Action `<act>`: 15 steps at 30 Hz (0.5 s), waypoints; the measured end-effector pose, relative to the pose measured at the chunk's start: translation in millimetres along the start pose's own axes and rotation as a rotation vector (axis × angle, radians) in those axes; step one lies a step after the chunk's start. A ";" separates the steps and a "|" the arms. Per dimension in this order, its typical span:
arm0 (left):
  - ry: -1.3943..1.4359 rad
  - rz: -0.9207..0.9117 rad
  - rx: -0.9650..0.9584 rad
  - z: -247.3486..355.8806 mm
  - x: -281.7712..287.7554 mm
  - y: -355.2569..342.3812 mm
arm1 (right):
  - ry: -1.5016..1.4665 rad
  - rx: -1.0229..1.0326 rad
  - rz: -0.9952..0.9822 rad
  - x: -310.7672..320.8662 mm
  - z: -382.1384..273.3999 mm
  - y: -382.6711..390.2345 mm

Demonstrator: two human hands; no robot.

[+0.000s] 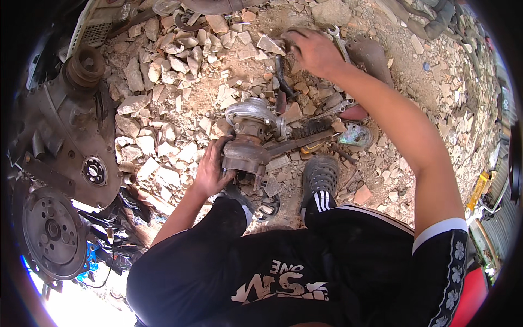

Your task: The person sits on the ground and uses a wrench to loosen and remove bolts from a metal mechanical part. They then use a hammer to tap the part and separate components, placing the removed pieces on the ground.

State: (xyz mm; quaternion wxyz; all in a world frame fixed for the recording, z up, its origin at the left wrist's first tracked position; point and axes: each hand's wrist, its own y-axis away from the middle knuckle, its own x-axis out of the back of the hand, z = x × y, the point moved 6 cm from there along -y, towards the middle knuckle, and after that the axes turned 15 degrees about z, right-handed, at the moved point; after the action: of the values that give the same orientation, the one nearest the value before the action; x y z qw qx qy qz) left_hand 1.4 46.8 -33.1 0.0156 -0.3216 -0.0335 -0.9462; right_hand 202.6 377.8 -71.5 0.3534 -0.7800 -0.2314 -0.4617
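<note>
My left hand (211, 169) grips the lower left side of a rusty turbocharger (245, 152) with a silver upper housing, standing on the rubble between my feet. My right hand (316, 52) is stretched out at the top, fingers bent and apart above stones and tools, with nothing visible in it. Close to it are a silver open-ended wrench (339, 41) and a dark-handled tool (283, 82) with red on its grip. More tools and dark metal bars (305, 139) lie right of the turbocharger, beside a crumpled bluish item (357, 136). A rusty metal part (368, 57) sits beyond my right wrist.
A large grimy engine casing (71, 141) with a round metal disc (52, 231) stands along the left. Broken stone and dirt (158, 82) cover the ground. Dark pipes (430, 19) lie at the top right. A yellow item (478, 191) and a red object (468, 289) are at the right edge.
</note>
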 end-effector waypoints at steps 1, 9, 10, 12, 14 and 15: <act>-0.015 0.000 0.008 -2.4 -0.2 2.5 | -0.022 -0.068 -0.015 4.1 9.3 -0.6; -0.025 -0.014 0.036 0.6 1.0 0.2 | 0.396 -0.247 -0.174 97.3 80.7 1.4; -0.016 -0.012 0.033 2.8 1.6 -1.8 | 0.499 -0.300 -0.274 96.3 87.9 15.1; 0.003 -0.013 0.029 6.1 2.8 -4.3 | 0.510 -0.316 -0.326 93.9 82.3 42.7; -0.021 0.018 -0.029 6.7 4.2 -3.1 | 0.425 -0.354 -0.327 97.7 73.2 53.4; -0.033 0.034 -0.056 7.8 4.8 -2.3 | 0.413 -0.327 -0.315 97.0 74.9 54.6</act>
State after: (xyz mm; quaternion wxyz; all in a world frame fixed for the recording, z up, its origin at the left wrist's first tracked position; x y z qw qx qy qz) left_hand 2.2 49.6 -24.1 0.0222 -0.3381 -0.0015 -0.9409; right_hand 327.1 403.4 -28.5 0.1866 -0.6708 -0.1954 -0.6907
